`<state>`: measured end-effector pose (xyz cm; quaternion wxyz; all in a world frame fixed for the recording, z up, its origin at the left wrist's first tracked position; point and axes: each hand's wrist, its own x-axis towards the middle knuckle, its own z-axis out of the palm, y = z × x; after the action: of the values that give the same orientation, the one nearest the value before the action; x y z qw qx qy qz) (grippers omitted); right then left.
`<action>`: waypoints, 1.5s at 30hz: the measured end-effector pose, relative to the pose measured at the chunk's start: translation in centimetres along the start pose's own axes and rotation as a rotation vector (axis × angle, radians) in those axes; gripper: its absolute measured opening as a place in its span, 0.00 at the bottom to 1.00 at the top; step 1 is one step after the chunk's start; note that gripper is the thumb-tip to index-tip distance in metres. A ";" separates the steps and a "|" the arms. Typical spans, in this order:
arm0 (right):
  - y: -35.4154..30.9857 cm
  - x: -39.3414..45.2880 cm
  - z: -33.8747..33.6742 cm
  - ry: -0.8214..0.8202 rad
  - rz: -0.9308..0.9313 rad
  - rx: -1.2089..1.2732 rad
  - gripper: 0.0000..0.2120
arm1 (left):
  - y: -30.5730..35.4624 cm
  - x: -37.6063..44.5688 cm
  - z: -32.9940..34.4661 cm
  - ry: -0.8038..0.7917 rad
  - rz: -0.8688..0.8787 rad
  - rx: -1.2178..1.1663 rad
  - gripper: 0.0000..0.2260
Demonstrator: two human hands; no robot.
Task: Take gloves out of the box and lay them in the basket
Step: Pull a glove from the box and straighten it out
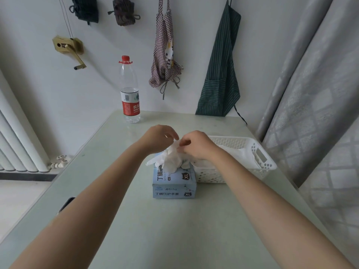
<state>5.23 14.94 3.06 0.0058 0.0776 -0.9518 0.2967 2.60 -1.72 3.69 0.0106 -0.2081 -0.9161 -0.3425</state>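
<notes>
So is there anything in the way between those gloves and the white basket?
Nothing visible. Both hands, left and right, pinch the bunch of white gloves above the blue box. The basket sits right beside the box on its right, open-topped, with only its low rim to cross.

Single view, head-worn wide-angle camera. Looks forward and down from above the near edge of the tabletop (174, 230), toward the far wall (194, 55). Both forearms enter from the bottom corners and meet near frame centre, close to the lens. Strong barrel distortion: the curtain (310, 94) at right and the radiator (19, 133) at left bow outward.
</notes>
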 end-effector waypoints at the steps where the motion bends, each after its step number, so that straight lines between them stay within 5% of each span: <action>1: -0.1 0.1 -0.5 0.052 -0.019 0.017 0.05 | 0.0 -0.2 0.1 -0.011 0.012 -0.008 0.16; 9: -1.3 0.4 -3.3 0.372 -0.120 0.296 0.01 | -0.4 0.2 0.7 0.113 0.015 -0.131 0.04; 16: -1.8 0.2 -4.8 0.450 -0.112 0.477 0.03 | 0.8 0.0 0.3 0.049 -0.014 -0.524 0.08; 26: 0.2 -0.4 -5.8 0.496 0.068 0.402 0.05 | 2.5 0.1 -1.2 0.316 -0.204 -0.741 0.09; 32: -0.6 -1.8 -6.7 0.543 0.013 0.278 0.07 | 4.5 0.4 -1.7 0.199 -0.342 -0.830 0.07; 38: -3.1 -4.6 -7.4 0.160 -0.091 0.176 0.24 | 6.8 -0.1 -1.3 -0.001 -0.344 -1.117 0.05; 42: -2.0 -4.9 -7.8 0.297 0.003 0.068 0.13 | 8.2 -0.9 -1.3 -0.090 -0.346 -1.179 0.04; 45: -1.6 -5.2 -8.5 0.398 0.024 0.107 0.12 | 8.6 -1.4 -0.9 -0.017 -0.380 -0.969 0.06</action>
<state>10.35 19.22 10.62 0.1860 0.0063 -0.9157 0.3562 7.10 3.08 9.52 -0.1568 -0.0217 -0.6741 -0.7215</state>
